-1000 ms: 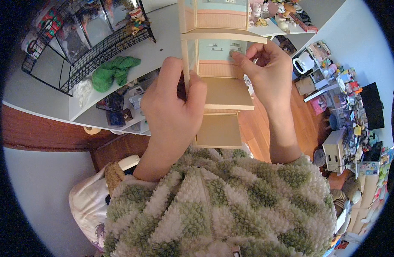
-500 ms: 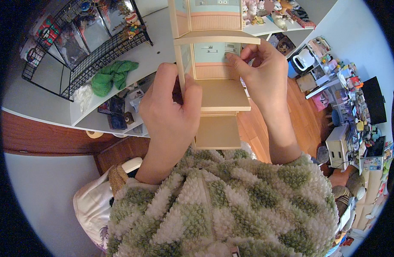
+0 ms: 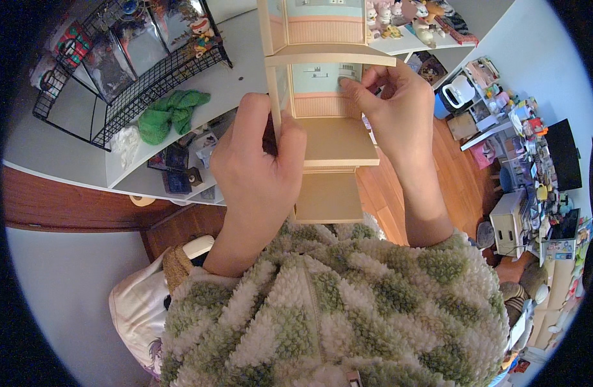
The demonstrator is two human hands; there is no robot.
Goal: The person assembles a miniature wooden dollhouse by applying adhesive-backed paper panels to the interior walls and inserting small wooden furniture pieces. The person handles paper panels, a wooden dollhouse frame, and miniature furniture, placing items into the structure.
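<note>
A tall beige dollhouse (image 3: 338, 142) with open rooms stacked one above another stands between my hands, in front of my chest. Its inner walls are pale blue above and pink panelled below. My left hand (image 3: 261, 151) pinches the edge of the left wall between thumb and bent fingers, beside the middle room. On the other side my right hand (image 3: 399, 106) is closed around the right edge of that same room, with the thumb at the front. Some of its fingers are hidden behind the wall. The dollhouse's top is cut off by the frame.
A white shelf (image 3: 235, 61) on the left holds a black wire rack (image 3: 138, 90) and a green cloth (image 3: 174, 116). Small animal figurines (image 3: 425, 29) stand on the shelf at upper right. Farther right is a crowded desk (image 3: 535, 174) with monitors.
The dollhouse and both hands have shifted very slightly in the picture. Both hands keep the same grip.
</note>
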